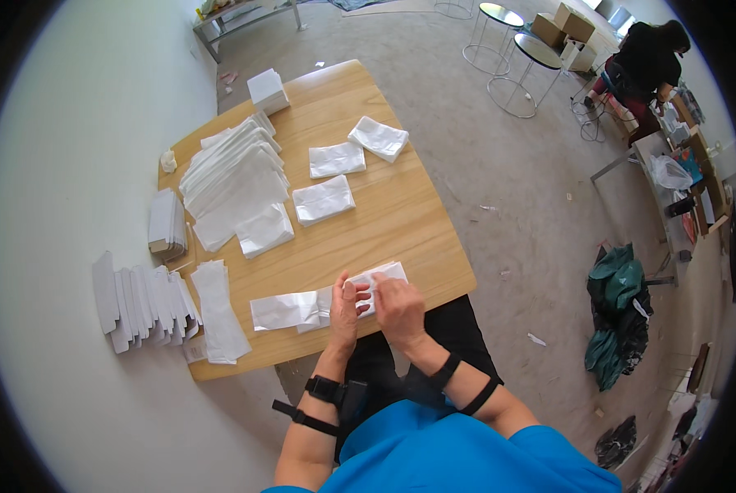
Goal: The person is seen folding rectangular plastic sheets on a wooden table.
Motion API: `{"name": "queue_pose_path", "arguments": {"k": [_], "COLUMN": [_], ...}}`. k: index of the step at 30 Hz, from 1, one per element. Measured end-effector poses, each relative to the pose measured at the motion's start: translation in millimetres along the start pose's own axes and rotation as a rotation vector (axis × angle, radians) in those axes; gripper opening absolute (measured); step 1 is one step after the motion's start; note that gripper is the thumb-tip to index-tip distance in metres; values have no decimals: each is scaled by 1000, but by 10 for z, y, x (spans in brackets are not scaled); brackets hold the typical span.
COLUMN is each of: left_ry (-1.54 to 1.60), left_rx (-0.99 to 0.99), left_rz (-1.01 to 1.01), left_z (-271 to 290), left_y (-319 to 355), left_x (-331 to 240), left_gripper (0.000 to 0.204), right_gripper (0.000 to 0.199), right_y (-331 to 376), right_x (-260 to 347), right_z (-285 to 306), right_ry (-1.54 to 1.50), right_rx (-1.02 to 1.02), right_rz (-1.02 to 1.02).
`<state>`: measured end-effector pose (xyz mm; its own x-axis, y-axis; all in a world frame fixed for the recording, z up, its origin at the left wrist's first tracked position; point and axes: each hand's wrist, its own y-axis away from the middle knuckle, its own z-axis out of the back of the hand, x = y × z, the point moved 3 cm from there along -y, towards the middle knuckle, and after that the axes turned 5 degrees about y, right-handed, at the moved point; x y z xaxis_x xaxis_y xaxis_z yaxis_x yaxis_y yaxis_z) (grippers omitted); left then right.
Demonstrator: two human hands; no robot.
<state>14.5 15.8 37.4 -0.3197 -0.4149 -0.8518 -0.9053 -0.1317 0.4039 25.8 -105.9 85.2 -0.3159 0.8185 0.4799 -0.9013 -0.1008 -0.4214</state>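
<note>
Glossy white film sheets [282, 312] lie along our pale wooden table [409, 234]; whether our right hand [400, 311] pinches them, we can't tell. Left hand [346, 314]: fingers apart. 3 folded white packets [324, 200] look done; the fanned white stack [235, 179] apparently waits.

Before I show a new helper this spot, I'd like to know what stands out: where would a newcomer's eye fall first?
First, the big fan of white sheets across the left of the wooden table. Next, the left hand and right hand, close together over white pieces near its front edge. Beyond, at the upper right, a person in black bends forward.
</note>
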Motion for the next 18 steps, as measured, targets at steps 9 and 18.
{"name": "queue_pose_path", "arguments": {"k": [9, 18], "left_ry": [-241, -667], "left_rx": [-246, -385], "left_rz": [-89, -193], "left_z": [321, 349], "left_y": [-190, -161], "left_x": [232, 107], "left_gripper": [52, 52], "right_gripper": [18, 14], "right_y": [189, 75], "right_x": [-87, -752], "right_z": [-93, -341], "right_ry": [-335, -218], "right_rx": [70, 182], "right_rz": [-229, -593]}}
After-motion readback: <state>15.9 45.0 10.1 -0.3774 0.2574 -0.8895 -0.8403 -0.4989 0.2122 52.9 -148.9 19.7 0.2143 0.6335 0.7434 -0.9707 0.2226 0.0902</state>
